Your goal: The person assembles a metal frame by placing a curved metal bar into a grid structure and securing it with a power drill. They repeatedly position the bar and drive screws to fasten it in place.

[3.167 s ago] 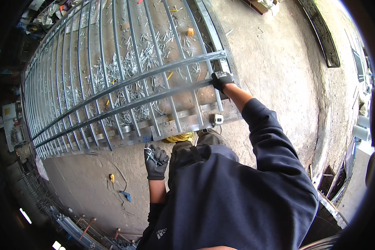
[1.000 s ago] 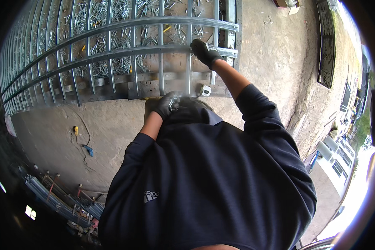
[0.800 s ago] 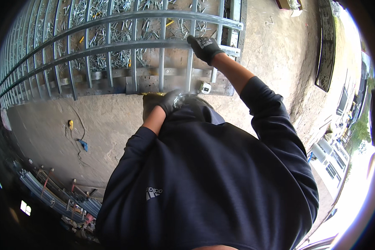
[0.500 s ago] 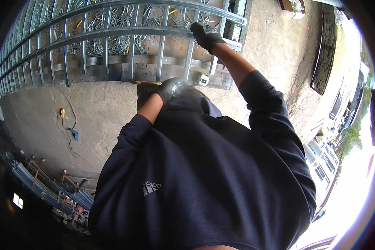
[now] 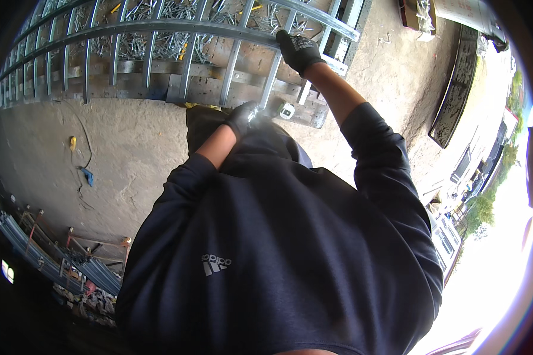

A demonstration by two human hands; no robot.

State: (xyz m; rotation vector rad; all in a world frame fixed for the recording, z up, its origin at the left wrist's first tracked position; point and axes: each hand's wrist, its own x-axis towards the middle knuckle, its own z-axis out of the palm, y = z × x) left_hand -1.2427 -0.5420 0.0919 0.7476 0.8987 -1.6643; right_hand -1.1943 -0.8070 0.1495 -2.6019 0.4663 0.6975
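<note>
Concrete workshop floor, steel stock stacked at 8 o'clock. A grey metal railing panel lies flat at 12 o'clock, its bars parallel, loose metal pieces beneath. The right hand, gloved, is clamped on the panel's rail. The left hand, gloved, sits at the near edge; its grip cannot be told. Step judged: steadying the panel.

Railing frame: bare grey metal, smooth with a dull sheen. Floor: rough, matt concrete. Right hand and left hand in dark matt knit gloves; sleeves soft cloth.
</note>
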